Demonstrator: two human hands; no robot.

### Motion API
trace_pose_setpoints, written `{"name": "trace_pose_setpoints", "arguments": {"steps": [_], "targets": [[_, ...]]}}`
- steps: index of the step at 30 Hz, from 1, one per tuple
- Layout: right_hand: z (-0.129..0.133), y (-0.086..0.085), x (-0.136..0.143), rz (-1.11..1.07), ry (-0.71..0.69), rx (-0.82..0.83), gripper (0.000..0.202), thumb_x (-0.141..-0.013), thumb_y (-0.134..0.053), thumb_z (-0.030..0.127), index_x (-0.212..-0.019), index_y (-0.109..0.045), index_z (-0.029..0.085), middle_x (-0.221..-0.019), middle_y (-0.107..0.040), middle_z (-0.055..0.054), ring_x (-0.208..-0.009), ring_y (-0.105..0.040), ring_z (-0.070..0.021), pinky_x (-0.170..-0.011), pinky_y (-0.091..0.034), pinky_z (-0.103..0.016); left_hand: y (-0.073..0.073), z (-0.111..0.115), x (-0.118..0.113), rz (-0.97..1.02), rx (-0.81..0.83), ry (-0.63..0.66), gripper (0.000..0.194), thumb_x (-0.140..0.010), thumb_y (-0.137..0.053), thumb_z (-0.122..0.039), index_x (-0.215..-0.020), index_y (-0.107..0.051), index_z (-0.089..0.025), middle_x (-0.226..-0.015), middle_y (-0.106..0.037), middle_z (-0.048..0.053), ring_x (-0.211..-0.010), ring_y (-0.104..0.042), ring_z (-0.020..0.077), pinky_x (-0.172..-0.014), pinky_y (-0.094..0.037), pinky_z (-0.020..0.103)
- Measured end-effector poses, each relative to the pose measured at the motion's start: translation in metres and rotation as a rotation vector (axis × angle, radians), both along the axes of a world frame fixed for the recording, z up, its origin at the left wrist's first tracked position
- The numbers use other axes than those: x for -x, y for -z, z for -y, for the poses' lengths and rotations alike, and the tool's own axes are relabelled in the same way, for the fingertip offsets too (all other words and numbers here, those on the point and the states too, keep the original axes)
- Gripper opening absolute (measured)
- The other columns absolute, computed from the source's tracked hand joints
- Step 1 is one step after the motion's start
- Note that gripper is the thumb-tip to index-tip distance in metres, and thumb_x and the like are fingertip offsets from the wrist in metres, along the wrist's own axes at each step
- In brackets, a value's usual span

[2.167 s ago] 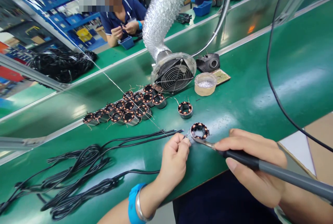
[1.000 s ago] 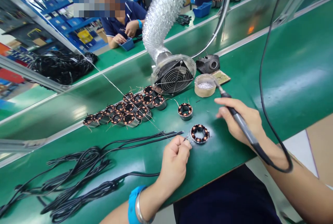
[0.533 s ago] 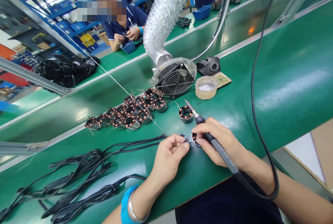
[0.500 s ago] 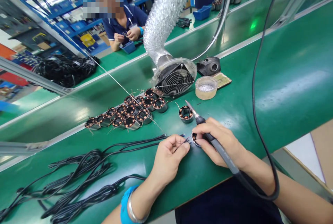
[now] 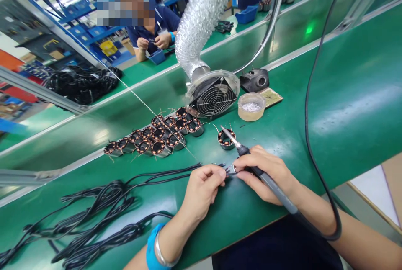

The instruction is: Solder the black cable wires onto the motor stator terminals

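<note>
My right hand (image 5: 271,174) is closed around a soldering iron (image 5: 243,150), its metal tip pointing up and left. The thumb and fingertips of that hand also pinch a motor stator, mostly hidden behind the fingers. My left hand (image 5: 201,192) is closed in a pinch on thin dark wire ends (image 5: 231,173) that reach toward this stator. Whether wire and stator touch, I cannot make out. Just beyond the iron's tip, a single stator (image 5: 226,146) with copper windings stands on the green table. Several black cables (image 5: 103,209) lie coiled left of my left hand.
Several copper-wound stators (image 5: 159,147) stand grouped along the table's back edge. Behind them hangs a fume extractor fan (image 5: 215,97) on a silver duct (image 5: 201,19). A round tub (image 5: 251,113) and a black iron stand (image 5: 256,81) sit to its right. A co-worker (image 5: 153,31) sits opposite.
The iron's tip has shifted slightly left and down, now in front of the single stator. My hands keep nearly the same place, and the view has moved slightly.
</note>
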State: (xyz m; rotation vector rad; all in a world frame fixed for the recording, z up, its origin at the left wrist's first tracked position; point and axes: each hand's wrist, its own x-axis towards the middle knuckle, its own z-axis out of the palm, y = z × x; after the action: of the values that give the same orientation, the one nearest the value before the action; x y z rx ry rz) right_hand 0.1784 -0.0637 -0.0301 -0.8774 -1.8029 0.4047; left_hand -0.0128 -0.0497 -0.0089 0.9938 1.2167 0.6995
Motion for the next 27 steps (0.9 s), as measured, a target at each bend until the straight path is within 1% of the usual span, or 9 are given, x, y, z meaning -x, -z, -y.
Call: {"name": "trace_pose_setpoints", "arguments": {"steps": [3,6,8,13,17,20,22,25,27], "targets": [[-0.001,0.001,0.0,-0.001,-0.003,0.029,0.027,-0.088,-0.063,0.008,-0.111,-0.058,0.021,-0.083,-0.068,0.0,-0.075,-0.059,-0.0152,-0.075,-0.046,-0.032,-0.002,-0.002,-0.001,-0.063,-0.085,-0.004,0.024,-0.069,-0.076,-0.036,-0.067,-0.07,-0.013,-0.054,-0.055,-0.003,-0.043,-0.035,0.0037,-0.043,-0.026,0.018],[-0.002,-0.002,0.001,0.033,0.006,0.013,0.027,-0.089,-0.063,0.01,-0.113,-0.057,0.021,-0.084,-0.068,-0.001,-0.075,-0.058,-0.0163,-0.073,-0.046,-0.033,-0.004,-0.002,-0.002,-0.116,-0.174,0.02,0.018,-0.071,-0.074,-0.032,-0.068,-0.074,-0.014,-0.061,-0.063,0.0,-0.056,-0.049,0.0082,-0.055,-0.038,0.019],[-0.003,-0.005,0.0,0.062,0.0,-0.008,0.03,-0.089,-0.061,0.009,-0.116,-0.056,0.02,-0.087,-0.068,-0.002,-0.076,-0.056,-0.0174,-0.073,-0.046,-0.033,-0.005,-0.002,-0.003,-0.144,-0.205,0.04,0.018,-0.072,-0.073,-0.032,-0.07,-0.075,-0.014,-0.067,-0.068,0.002,-0.062,-0.054,0.0112,-0.06,-0.043,0.021],[-0.007,-0.015,-0.002,0.182,-0.089,0.046,0.035,-0.087,-0.058,0.01,-0.12,-0.055,0.019,-0.092,-0.064,-0.005,-0.084,-0.055,-0.0202,-0.076,-0.046,-0.036,-0.009,0.0,-0.005,-0.208,-0.273,0.081,0.021,-0.076,-0.069,-0.034,-0.071,-0.074,-0.014,-0.068,-0.07,0.003,-0.062,-0.057,0.0133,-0.061,-0.045,0.023],[-0.01,-0.017,0.0,0.183,-0.141,0.092,0.029,-0.088,-0.056,0.009,-0.114,-0.056,0.022,-0.089,-0.064,-0.002,-0.081,-0.055,-0.018,-0.073,-0.045,-0.034,-0.01,0.002,-0.003,-0.246,-0.343,0.078,0.02,-0.077,-0.068,-0.032,-0.071,-0.073,-0.014,-0.066,-0.068,0.003,-0.059,-0.055,0.0124,-0.057,-0.044,0.022],[-0.007,-0.015,0.006,0.111,-0.095,0.102,0.026,-0.088,-0.053,0.007,-0.109,-0.057,0.021,-0.085,-0.064,-0.001,-0.078,-0.055,-0.0167,-0.072,-0.047,-0.031,-0.011,0.011,-0.002,-0.196,-0.288,0.072,0.02,-0.075,-0.069,-0.032,-0.078,-0.073,-0.013,-0.061,-0.063,0.001,-0.048,-0.049,0.0095,-0.047,-0.039,0.021],[-0.004,-0.013,0.012,0.074,-0.034,0.079,0.025,-0.087,-0.051,0.004,-0.106,-0.057,0.02,-0.085,-0.065,-0.002,-0.075,-0.053,-0.016,-0.07,-0.047,-0.03,-0.012,0.022,-0.002,-0.099,-0.211,0.049,0.023,-0.075,-0.07,-0.03,-0.089,-0.073,-0.012,-0.065,-0.065,0.002,-0.048,-0.053,0.0099,-0.046,-0.042,0.021],[0.0,-0.011,0.018,0.038,0.068,0.013,0.027,-0.087,-0.047,0.001,-0.105,-0.056,0.019,-0.087,-0.065,-0.002,-0.071,-0.052,-0.0148,-0.068,-0.047,-0.029,-0.016,0.035,-0.003,0.066,-0.107,-0.004,0.033,-0.074,-0.07,-0.024,-0.105,-0.07,-0.014,-0.082,-0.073,0.006,-0.063,-0.067,0.0149,-0.06,-0.055,0.025],[0.0,-0.009,0.016,0.033,0.083,-0.006,0.029,-0.087,-0.046,0.001,-0.107,-0.056,0.02,-0.088,-0.066,-0.002,-0.071,-0.053,-0.0146,-0.069,-0.048,-0.029,-0.018,0.035,-0.002,0.127,-0.047,-0.018,0.038,-0.07,-0.071,-0.02,-0.108,-0.07,-0.014,-0.087,-0.075,0.008,-0.071,-0.071,0.017,-0.069,-0.058,0.028]]}}
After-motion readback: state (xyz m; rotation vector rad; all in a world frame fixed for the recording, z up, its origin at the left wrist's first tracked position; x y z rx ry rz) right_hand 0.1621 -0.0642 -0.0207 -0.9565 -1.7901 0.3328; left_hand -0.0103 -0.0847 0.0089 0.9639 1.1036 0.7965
